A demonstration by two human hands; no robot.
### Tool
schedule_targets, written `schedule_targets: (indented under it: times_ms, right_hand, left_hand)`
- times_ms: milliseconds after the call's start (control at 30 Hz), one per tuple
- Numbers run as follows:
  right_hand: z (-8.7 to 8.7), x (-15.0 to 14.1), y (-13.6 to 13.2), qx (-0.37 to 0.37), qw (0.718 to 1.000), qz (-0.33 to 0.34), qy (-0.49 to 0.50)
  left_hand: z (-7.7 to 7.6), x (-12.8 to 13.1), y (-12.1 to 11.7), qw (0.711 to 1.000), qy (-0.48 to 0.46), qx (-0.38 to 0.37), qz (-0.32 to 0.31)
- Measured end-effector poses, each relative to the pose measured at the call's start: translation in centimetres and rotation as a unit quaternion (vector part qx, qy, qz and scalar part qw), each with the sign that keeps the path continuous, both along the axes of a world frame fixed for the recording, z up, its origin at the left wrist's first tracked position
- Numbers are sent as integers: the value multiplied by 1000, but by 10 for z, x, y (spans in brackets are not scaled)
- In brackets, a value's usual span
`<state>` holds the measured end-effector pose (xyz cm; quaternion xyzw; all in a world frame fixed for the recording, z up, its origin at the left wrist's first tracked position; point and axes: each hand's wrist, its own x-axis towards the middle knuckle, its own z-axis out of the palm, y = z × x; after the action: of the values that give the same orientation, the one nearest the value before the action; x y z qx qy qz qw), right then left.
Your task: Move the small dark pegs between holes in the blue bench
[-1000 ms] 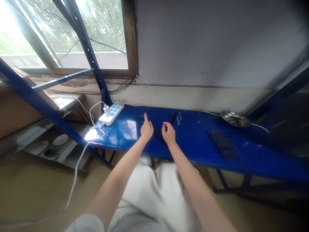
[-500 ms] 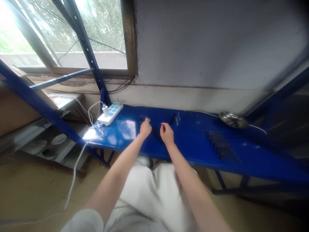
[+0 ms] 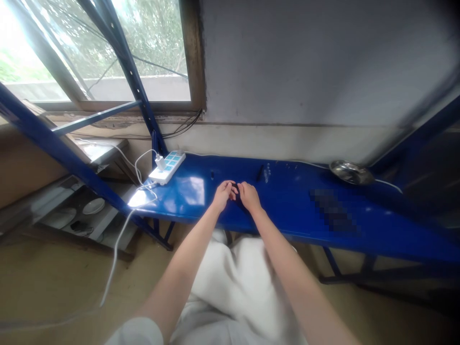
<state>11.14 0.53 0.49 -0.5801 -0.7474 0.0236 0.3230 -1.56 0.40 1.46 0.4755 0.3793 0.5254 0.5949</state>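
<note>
My left hand (image 3: 223, 194) and my right hand (image 3: 249, 195) meet close together over the middle of the blue table (image 3: 287, 211). Between their fingertips shows a small black piece (image 3: 234, 185), pinched by my left hand. My right fingers are closed against its other side; what they hold is hidden. Just beyond my right hand lies a thin black stick (image 3: 259, 173). Several small clear pieces (image 3: 266, 173) lie beside that stick. Past my left hand, a short dark cylinder (image 3: 212, 175) stands or lies on the tabletop; I cannot tell which.
A white power strip (image 3: 167, 167) with a plugged-in charger sits at the table's left end, its white cable (image 3: 115, 254) hanging to the floor. Toward the right are a shiny metal dish (image 3: 350, 172) and a blurred-out dark object (image 3: 334, 211). Blue posts (image 3: 125, 62) frame the table.
My left hand has moved right from beside the short dark cylinder, bringing the small black piece to my right hand. My right hand has barely shifted. The view has moved slightly.
</note>
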Motion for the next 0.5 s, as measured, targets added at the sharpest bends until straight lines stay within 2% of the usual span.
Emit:
schedule_targets:
  times_ms: [333, 500]
  right_hand:
    - [-7, 0, 2, -3, 995, 14, 98]
    - [-10, -1, 4, 35, 995, 47, 75]
  left_hand:
    - [0, 0, 1, 993, -91, -39, 71]
    - [-3, 1, 4, 990, -103, -41, 86]
